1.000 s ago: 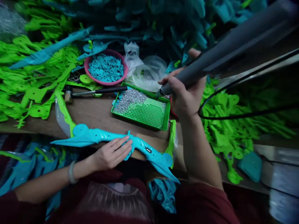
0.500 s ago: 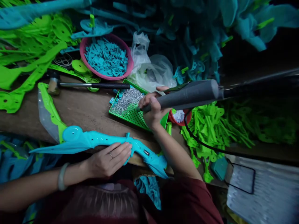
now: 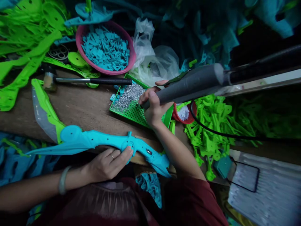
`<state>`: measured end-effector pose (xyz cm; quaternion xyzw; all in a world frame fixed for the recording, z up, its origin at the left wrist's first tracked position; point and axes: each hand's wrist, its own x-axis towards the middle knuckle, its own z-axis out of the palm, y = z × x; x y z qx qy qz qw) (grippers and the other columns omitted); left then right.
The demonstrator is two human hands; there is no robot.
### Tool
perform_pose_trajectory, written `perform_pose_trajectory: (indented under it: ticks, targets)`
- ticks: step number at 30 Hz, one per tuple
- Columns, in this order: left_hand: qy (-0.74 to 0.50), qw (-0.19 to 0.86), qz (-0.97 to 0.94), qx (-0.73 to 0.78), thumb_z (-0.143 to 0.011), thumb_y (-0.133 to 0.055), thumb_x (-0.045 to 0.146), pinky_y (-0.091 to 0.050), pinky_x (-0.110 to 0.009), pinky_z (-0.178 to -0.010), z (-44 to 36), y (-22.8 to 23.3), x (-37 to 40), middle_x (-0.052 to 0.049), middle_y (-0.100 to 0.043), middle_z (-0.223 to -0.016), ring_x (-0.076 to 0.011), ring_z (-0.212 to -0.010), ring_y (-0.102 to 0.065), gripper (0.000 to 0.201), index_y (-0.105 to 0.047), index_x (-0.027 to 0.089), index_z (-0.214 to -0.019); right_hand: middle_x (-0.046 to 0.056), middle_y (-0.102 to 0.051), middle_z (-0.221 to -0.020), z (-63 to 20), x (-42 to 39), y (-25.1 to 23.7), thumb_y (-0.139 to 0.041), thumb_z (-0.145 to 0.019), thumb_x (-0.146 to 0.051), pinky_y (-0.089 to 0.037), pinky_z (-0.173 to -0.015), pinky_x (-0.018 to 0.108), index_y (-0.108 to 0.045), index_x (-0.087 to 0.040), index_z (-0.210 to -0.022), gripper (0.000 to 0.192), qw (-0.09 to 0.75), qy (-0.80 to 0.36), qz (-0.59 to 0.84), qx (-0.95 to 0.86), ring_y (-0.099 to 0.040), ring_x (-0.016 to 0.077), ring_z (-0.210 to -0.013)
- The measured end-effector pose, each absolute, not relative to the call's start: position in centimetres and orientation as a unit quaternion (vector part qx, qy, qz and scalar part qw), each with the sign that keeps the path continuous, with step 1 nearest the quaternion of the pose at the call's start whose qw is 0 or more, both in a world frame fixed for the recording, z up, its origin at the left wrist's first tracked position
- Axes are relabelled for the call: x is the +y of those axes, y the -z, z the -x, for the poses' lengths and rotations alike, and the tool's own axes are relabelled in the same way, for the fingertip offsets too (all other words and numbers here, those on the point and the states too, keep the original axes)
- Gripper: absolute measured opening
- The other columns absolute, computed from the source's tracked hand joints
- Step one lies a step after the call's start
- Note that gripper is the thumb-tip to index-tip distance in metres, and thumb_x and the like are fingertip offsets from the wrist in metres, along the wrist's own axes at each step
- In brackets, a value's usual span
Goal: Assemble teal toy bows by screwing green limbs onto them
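My left hand (image 3: 107,168) lies at the near edge of a long blue plastic toy part (image 3: 105,139), its index finger pressed on the raised round area and the other fingers curled; its thumb is hidden. A green curved piece with a clear blade (image 3: 44,108) joins the left end of the blue part. My right hand (image 3: 154,108) is wrapped round a grey electric screwdriver (image 3: 192,83), tilted with its lower end over a green perforated tray (image 3: 134,116). Small metal screws (image 3: 131,95) are heaped in the tray; the tool's tip is too dark to make out.
A hammer (image 3: 94,81) lies across the bench with its handle end over the tray. Behind are a pink bowl (image 3: 131,56) of small blue parts and clear plastic bags (image 3: 162,64). Green parts (image 3: 209,125) and a red basket (image 3: 175,114) are right. A black cable (image 3: 211,133) hangs nearby.
The fingers of my left hand have drawn back and curled, leaving the index finger on the blue part. My right hand stays over the tray with the screwdriver. The view has shifted slightly.
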<state>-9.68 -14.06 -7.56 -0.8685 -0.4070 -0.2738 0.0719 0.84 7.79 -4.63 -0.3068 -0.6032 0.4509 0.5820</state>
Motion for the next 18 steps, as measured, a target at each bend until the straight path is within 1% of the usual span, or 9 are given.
perform_pose_trajectory:
  ticks: [2,4,6,7,9,12,15,18]
  targets:
    - [0.3,0.062,0.863,-0.403,-0.093,-0.047,0.013,-0.047,-0.031,-0.064,9.6,7.7,-14.1,-0.016,-0.063,-0.131,-0.0156,-0.077,-0.061,0.033,-0.065,0.007,-0.121,-0.012,-0.043,-0.054,-0.7,7.8,3.9,-0.062,-0.082,-0.047,-0.04,-0.04,0.024,-0.04,-0.029,-0.101,0.034,0.589,-0.451,0.304,-0.598,-0.044,0.0098,-0.038]
    - [0.317,0.065,0.857,-0.4,-0.094,-0.045,0.012,-0.046,-0.03,-0.061,9.5,7.7,-14.0,-0.016,-0.065,-0.128,-0.0142,-0.072,-0.061,0.032,-0.067,0.007,-0.116,-0.011,-0.043,-0.055,-1.1,7.0,2.5,-0.062,-0.083,-0.042,-0.041,-0.04,0.024,-0.044,-0.029,-0.099,0.027,0.616,-0.439,0.288,-0.588,-0.045,0.0093,-0.038]
    - [0.318,0.075,0.857,-0.399,-0.093,-0.047,0.012,-0.045,-0.029,-0.058,9.4,7.5,-14.0,-0.015,-0.067,-0.126,-0.0128,-0.068,-0.06,0.03,-0.069,0.008,-0.113,-0.011,-0.043,-0.055,-2.0,5.2,0.5,-0.061,-0.084,-0.036,-0.042,-0.04,0.022,-0.05,-0.03,-0.097,0.018,0.642,-0.426,0.257,-0.583,-0.044,0.0087,-0.038]
    - [0.315,0.079,0.857,-0.4,-0.093,-0.048,0.012,-0.045,-0.029,-0.056,9.4,7.4,-14.0,-0.014,-0.067,-0.126,-0.0124,-0.067,-0.06,0.029,-0.069,0.008,-0.113,-0.01,-0.044,-0.055,-2.6,4.0,-0.5,-0.06,-0.084,-0.034,-0.043,-0.04,0.022,-0.052,-0.03,-0.098,0.016,0.638,-0.431,0.245,-0.589,-0.045,0.0087,-0.039]
    - [0.31,0.077,0.857,-0.405,-0.092,-0.052,0.013,-0.044,-0.028,-0.053,9.4,7.2,-14.0,-0.014,-0.068,-0.125,-0.0117,-0.064,-0.059,0.027,-0.069,0.008,-0.112,-0.009,-0.048,-0.057,-3.8,1.4,-2.0,-0.059,-0.086,-0.031,-0.048,-0.042,0.025,-0.053,-0.031,-0.106,0.021,0.583,-0.471,0.231,-0.62,-0.05,0.0103,-0.042]
    - [0.315,0.061,0.852,-0.414,-0.092,-0.05,0.014,-0.044,-0.027,-0.051,9.3,7.0,-13.9,-0.013,-0.069,-0.123,-0.0106,-0.06,-0.056,0.027,-0.069,0.009,-0.111,-0.008,-0.051,-0.061,-4.8,-1.9,-2.4,-0.056,-0.087,-0.029,-0.053,-0.045,0.029,-0.048,-0.031,-0.12,0.034,0.493,-0.536,0.221,-0.649,-0.056,0.013,-0.045]
    - [0.32,0.055,0.852,-0.411,-0.092,-0.046,0.014,-0.044,-0.027,-0.05,9.3,7.1,-13.9,-0.013,-0.07,-0.121,-0.0106,-0.059,-0.056,0.03,-0.069,0.009,-0.111,-0.007,-0.049,-0.062,-4.7,-3.4,-1.4,-0.051,-0.088,-0.027,-0.051,-0.044,0.028,-0.05,-0.031,-0.118,0.03,0.475,-0.542,0.209,-0.66,-0.054,0.0126,-0.045]
    - [0.323,0.05,0.851,-0.411,-0.091,-0.049,0.015,-0.042,-0.028,-0.048,9.3,7.2,-13.9,-0.014,-0.07,-0.121,-0.0112,-0.058,-0.055,0.029,-0.068,0.008,-0.111,-0.008,-0.049,-0.063,-4.2,-3.4,-0.3,-0.051,-0.087,-0.026,-0.05,-0.044,0.027,-0.048,-0.033,-0.116,0.03,0.481,-0.53,0.215,-0.665,-0.054,0.0118,-0.045]
